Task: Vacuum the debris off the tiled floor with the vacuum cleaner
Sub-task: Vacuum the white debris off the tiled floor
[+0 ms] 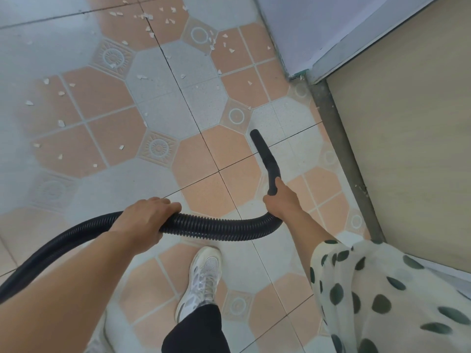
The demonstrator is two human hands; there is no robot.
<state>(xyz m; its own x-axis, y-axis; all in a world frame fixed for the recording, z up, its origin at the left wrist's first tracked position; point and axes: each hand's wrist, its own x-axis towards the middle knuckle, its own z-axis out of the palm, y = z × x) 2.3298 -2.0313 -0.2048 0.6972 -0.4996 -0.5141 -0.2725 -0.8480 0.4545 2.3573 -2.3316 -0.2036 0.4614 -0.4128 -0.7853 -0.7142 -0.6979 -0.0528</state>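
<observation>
**Vacuum nozzle aimed at bare tiles, debris lying ahead**

View from a head-worn camera, looking down at a person's two arms and a tiled floor (209,189). The right hand (281,200) grasps the base of a black nozzle (263,159), fingers wrapped around it where it joins the hose (216,226). The left hand (145,220) clasps the hose from above, fingers curled over it. Between the hands the hose sags in a shallow curve, then trails off past the lower left edge. The vacuum's body is out of view.

The nozzle points away from the person. Its rounded tip sits low over a pale tile, though contact with the floor cannot be judged. The debris (145,17) lies well apart from it, scattered across the top and left of the view.

The step in hand seems to be sweeping the nozzle over the floor, with most of the pickup not yet done. The next move likely calls for a reach forward and left to bring the tip to the nearest flakes, with the left hand feeding slack.

The nozzle is smooth, hard plastic, narrow and flattened toward the tip. The hose is ribbed and flexible. The tiles are glossy, with peach and speckled grey octagons, small patterned squares and dark grout lines. The debris is small, thin white chips with angular edges. A white mesh shoe (201,278) stands below the hose, and a loose white sleeve (369,289) with dark green dots covers the right upper arm
</observation>
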